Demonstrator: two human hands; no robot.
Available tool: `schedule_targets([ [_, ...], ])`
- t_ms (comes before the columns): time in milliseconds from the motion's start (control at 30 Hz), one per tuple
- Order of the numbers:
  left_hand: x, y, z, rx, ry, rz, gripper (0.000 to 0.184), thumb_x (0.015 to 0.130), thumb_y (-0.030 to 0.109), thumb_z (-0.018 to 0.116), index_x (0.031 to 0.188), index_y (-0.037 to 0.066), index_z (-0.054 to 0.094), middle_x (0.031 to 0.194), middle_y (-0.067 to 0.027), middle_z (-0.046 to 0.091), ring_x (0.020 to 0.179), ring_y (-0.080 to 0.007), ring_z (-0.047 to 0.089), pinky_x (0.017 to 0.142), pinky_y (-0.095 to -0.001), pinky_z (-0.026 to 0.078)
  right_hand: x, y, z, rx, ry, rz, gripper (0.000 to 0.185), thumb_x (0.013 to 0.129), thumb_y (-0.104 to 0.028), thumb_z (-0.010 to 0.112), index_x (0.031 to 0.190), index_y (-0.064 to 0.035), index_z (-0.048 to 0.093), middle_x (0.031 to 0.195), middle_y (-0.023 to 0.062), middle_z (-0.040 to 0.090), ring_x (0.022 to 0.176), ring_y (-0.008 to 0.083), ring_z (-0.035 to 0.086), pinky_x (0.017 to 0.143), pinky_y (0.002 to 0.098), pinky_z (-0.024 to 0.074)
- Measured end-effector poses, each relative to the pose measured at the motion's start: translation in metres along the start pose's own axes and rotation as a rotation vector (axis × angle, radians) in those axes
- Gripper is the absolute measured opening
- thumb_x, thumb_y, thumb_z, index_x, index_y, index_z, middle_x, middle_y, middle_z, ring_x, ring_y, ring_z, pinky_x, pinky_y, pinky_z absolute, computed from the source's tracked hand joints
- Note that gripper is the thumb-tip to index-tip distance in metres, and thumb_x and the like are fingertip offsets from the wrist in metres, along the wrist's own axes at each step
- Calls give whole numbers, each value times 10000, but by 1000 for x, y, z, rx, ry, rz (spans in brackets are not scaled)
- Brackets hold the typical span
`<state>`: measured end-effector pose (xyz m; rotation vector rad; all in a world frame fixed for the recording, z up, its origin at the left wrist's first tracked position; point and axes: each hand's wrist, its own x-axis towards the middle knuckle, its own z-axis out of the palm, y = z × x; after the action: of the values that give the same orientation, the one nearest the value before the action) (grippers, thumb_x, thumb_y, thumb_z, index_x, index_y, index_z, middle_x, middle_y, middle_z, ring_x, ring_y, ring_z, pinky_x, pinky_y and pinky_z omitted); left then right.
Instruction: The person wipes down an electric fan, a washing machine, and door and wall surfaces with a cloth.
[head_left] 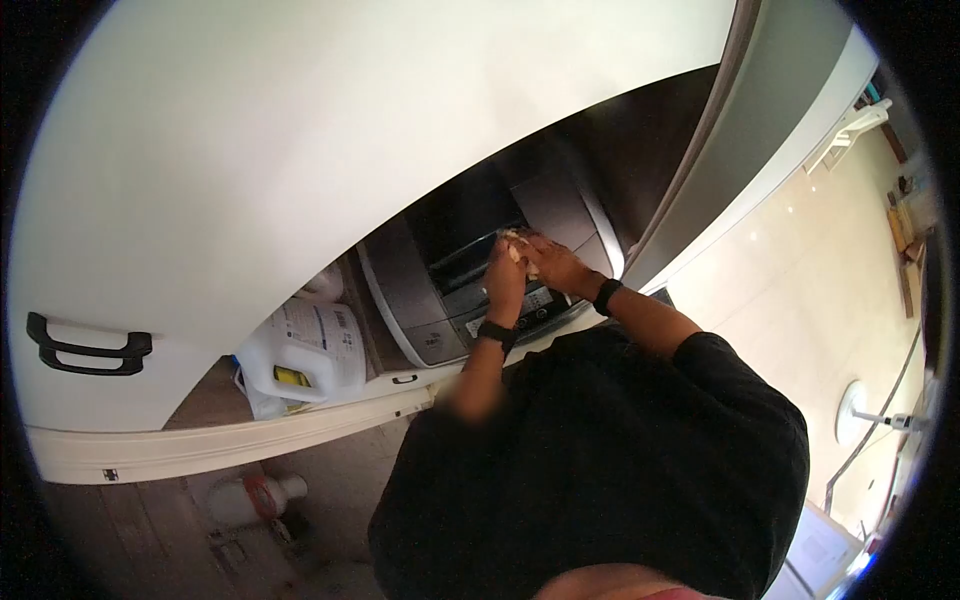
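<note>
My left hand (507, 274) and my right hand (556, 266) are close together, with fingers curled around a pale yellowish crumpled piece that looks like cloth (515, 246). Most of this piece is hidden by the fingers. Both hands are over a dark grey machine (410, 285), which looks like a top-loading washing machine. Its control panel (540, 300) with buttons lies just below my wrists. Each wrist wears a black band.
A white jug (312, 345) with a label stands left of the machine. A large white cabinet door (250, 160) with a black handle (88, 345) spans the upper left. A grey-white panel (760, 130) rises at right. Below left is a white container with a red band (262, 497).
</note>
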<state>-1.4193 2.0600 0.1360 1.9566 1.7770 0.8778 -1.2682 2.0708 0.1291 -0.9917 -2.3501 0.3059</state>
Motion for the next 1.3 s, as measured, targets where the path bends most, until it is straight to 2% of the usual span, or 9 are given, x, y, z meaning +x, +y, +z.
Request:
schedule_targets([
  [167,18,34,42,60,17,100,406,847,99,646,1217,22,497,1156,-218,612,1047,-388,610,853,-434,521,-34,58,-10,-25,104,19,669,841,-50,631,1447,-90,349,1403,185,456,1324,345,419,1098,448,377],
  [200,17,48,44,83,-132,-90,422,838,93,653,1222,21,493,1143,-239,607,1026,-399,617,837,-442,526,-38,45,-32,50,74,75,664,824,-14,622,1433,-73,365,1401,191,454,1318,359,422,1061,429,422],
  [567,-22,57,56,296,-18,138,503,786,104,707,1236,60,486,1276,-207,483,869,-373,653,623,-407,568,-74,81,-25,179,-7,-28,644,777,5,625,1389,-26,425,1436,197,398,1361,374,351,1111,436,348],
  [667,9,46,78,271,56,70,521,774,87,705,1252,59,499,1287,-212,501,918,-373,638,690,-415,568,-49,91,-36,61,15,-47,623,848,-93,641,1416,-41,392,1419,192,416,1320,377,395,1109,438,357],
  [800,51,62,63,251,139,133,506,728,92,724,1205,40,565,1166,-181,614,1024,-361,590,852,-428,517,-21,100,-30,62,61,113,659,780,42,548,1418,-12,392,1430,219,402,1321,398,383,1095,455,353],
  [933,110,47,89,343,178,241,346,849,156,616,1175,46,584,1050,-192,644,927,-358,616,772,-449,506,12,108,-29,386,261,386,524,883,-16,449,1405,-15,407,1417,223,409,1274,403,415,1063,438,377],
  [1000,138,27,117,470,226,339,278,983,208,492,1218,74,556,954,-221,643,778,-363,640,639,-462,506,25,119,-31,59,280,362,467,912,-57,422,1375,5,424,1393,230,422,1270,402,413,1072,440,360],
  [1100,157,54,118,137,42,142,302,1008,245,433,1178,36,570,970,-219,648,806,-365,636,674,-473,500,30,161,-3,-18,250,522,412,943,-136,400,1317,26,460,1332,255,454,1250,405,422,1080,455,325],
  [1300,166,50,143,29,21,266,347,998,238,457,1213,-19,550,1162,-239,601,1104,-393,540,992,-464,404,1,171,-14,179,211,485,389,953,-146,393,1285,34,484,1310,273,476,1235,413,433,1070,463,326],
])
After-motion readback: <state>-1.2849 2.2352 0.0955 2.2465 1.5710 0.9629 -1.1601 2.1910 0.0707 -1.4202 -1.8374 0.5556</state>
